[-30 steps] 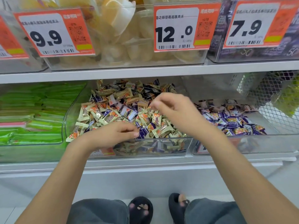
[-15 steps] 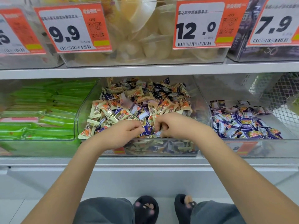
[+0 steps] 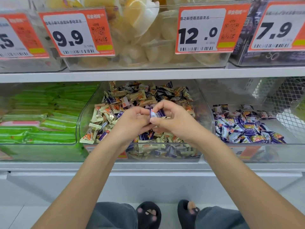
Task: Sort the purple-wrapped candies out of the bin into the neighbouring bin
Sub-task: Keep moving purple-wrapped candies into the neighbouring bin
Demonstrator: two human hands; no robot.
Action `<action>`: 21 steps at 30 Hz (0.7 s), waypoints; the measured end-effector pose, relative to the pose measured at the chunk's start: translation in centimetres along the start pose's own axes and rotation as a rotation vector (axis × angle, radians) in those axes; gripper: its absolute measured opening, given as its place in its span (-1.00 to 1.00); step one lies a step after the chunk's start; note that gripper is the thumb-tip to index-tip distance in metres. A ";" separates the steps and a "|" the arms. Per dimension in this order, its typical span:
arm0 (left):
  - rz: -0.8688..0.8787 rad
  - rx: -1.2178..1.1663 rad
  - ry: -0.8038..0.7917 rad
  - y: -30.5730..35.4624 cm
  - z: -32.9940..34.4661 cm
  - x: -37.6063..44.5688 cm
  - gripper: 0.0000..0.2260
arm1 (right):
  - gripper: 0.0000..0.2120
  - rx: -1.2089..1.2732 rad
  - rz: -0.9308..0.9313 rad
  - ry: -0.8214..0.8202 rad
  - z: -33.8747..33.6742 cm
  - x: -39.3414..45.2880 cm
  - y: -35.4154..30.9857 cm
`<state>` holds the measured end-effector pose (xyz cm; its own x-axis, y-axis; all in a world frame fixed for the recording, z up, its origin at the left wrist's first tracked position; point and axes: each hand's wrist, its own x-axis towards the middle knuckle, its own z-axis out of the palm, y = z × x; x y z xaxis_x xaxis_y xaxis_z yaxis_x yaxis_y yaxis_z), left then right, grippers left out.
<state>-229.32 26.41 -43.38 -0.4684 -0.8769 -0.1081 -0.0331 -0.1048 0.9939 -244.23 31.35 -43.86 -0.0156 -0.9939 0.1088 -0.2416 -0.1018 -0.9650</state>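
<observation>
A clear middle bin [image 3: 205, 104] on the lower shelf holds a heap of mixed candies [image 3: 132, 96], beige-gold and purple. My left hand [image 3: 132, 123] and my right hand [image 3: 176, 123] meet just above the heap's front. Between their fingertips is one purple-wrapped candy [image 3: 158, 113]; the right fingers curl over it and the left fingertips pinch its left end. The neighbouring clear bin [image 3: 264, 151] to the right holds a low layer of purple candies [image 3: 244, 128].
A bin of green packs [image 3: 41, 121] stands to the left. The upper shelf edge [image 3: 148, 74] runs close above the bins, with price tags [image 3: 203, 30] and tubs on it. Wire mesh [image 3: 290, 100] stands at the far right. Black slippers [image 3: 148, 214] are on the floor below.
Both hands have lifted out of the heap's front and come together. A purple candy now shows between their fingertips. The camera has tilted slightly.
</observation>
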 end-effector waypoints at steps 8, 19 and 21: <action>0.154 0.421 0.178 -0.5 0.1 0.3 -0.92 | -0.75 -0.286 -0.180 0.577 -4.6 -1.7 -0.7; 0.199 1.183 -0.022 -2.3 -2.7 1.5 -0.66 | -0.77 -0.825 -0.122 0.597 -7.0 -3.1 0.0; 0.153 1.134 -0.083 -2.1 -2.9 1.4 -0.76 | -0.80 -0.762 -0.237 0.505 -4.3 -1.7 -1.0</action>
<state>-227.36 24.03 -45.67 -0.5914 -0.8060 -0.0250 -0.7276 0.5200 0.4474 -248.12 33.35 -42.06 -0.2602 -0.7969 0.5452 -0.8586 -0.0673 -0.5081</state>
